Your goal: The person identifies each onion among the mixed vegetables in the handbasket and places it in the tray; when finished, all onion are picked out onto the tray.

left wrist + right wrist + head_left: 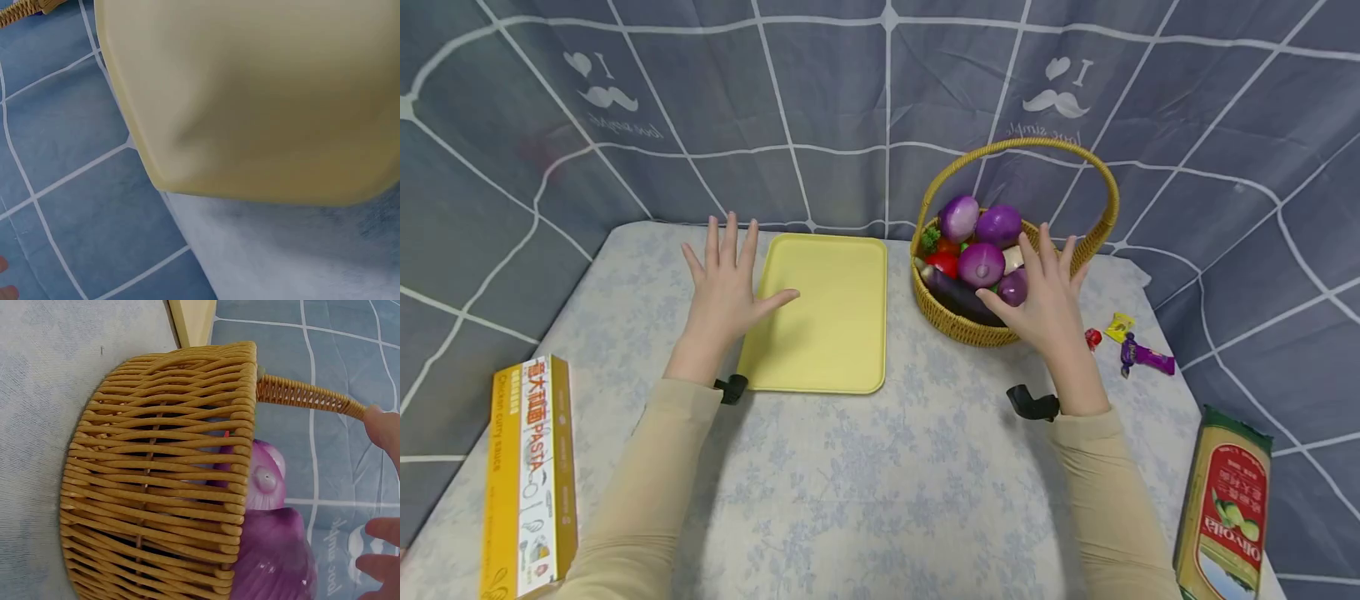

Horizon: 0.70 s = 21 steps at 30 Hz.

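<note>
My left hand (721, 292) is held with fingers spread, over the left side of a yellow tray (835, 321); it grips nothing. Only fingertips of it show at the edge of the left wrist view, where the tray (250, 150) fills most of the frame. With fingers also spread, my right hand (1045, 296) is in front of the right part of a wicker basket (955, 327) and holds nothing. Inside the basket are several purple onions (981, 265), a dark eggplant (955, 292), a red tomato (942, 266) and a bit of broccoli (930, 239), partly hidden by the hand.
A yellow pasta box (531, 475) stands at the left edge. To the right are wrapped candies (1150, 357), with an Olivoilà packet (1225, 508) nearer the front. A tiled-pattern curtain (850, 108) encloses the back and sides of the cloth-covered table (865, 500).
</note>
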{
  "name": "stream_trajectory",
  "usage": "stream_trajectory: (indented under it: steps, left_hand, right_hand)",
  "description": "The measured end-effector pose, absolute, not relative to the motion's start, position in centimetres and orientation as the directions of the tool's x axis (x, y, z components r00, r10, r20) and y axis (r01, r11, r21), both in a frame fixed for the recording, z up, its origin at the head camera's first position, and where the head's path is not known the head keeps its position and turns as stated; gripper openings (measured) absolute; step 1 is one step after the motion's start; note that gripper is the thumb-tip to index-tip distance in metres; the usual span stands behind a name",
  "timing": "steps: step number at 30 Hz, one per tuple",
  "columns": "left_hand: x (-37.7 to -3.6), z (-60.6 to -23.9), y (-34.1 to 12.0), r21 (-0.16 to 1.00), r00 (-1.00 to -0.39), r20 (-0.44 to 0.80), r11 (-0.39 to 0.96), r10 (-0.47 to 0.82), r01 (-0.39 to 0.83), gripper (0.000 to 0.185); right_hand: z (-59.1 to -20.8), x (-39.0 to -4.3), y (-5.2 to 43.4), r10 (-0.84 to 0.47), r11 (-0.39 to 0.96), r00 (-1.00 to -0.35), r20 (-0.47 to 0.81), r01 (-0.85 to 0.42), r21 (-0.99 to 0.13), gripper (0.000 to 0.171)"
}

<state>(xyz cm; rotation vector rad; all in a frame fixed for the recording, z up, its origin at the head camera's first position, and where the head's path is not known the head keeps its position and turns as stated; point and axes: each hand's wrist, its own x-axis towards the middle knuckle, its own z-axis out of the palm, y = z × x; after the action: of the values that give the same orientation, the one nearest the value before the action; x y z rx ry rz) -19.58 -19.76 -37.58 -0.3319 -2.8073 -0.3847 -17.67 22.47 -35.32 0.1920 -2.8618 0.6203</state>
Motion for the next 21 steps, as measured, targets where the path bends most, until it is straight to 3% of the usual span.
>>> stream_trajectory:
  steps: [21]
  left_hand:
    - [-17.7,-40.4,-22.0,0.43,-0.979,0.172,0.886,0.11,0.175,0.092]
  right_hand:
    - [-36.7,-16.9,24.1,0.017,0.849,-0.981,0.195,-0.089,-0.521,0.095]
